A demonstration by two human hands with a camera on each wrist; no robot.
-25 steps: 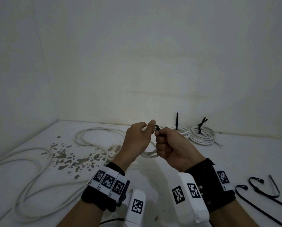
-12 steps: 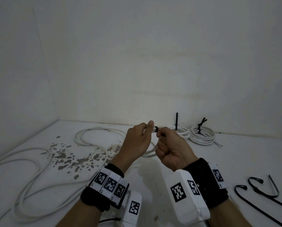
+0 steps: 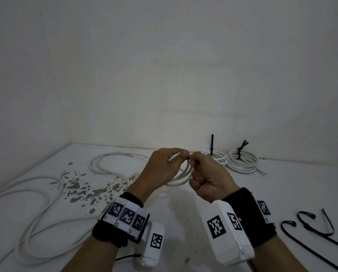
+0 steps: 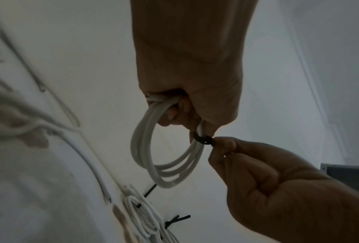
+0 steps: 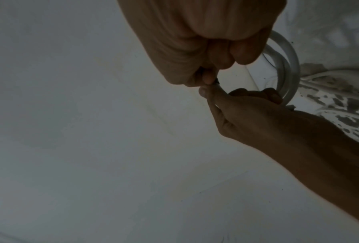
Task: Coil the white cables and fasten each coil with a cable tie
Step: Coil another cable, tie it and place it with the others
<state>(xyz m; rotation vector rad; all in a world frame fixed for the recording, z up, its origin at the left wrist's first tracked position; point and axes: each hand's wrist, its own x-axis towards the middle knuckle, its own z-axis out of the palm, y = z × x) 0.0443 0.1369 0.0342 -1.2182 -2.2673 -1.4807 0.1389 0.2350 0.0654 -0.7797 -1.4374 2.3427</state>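
The left hand [image 3: 162, 169] is raised above the white table [image 3: 184, 222], its fingers curled round a small white coil [image 4: 153, 156] of several turns that hangs below the fist. A black cable tie [image 4: 203, 140] is looped round the strands at the coil's right side, just under the left thumb. The right hand [image 3: 209, 179] is closed in a fist with its thumb and forefinger pinching that tie right at the loop, so the two hands nearly touch at the fingertips. In the right wrist view the pinch is dim and the tie shows only as a small dark spot between the fingertips [image 5: 207, 78]. At the far edge of the table, close to the wall, lie two tied coils [image 3: 240, 160] side by side, each with a black tie end sticking up. On the left half of the table loose white cable [image 3: 36, 218] lies in wide uncoiled curves, beside a patch of dark grey speckles [image 3: 79, 187]. At the near right lie spare black cable ties [image 3: 309, 224], some bent into hooks, well apart from both hands. Both wrists wear black bands with white marker blocks [image 3: 127, 214].
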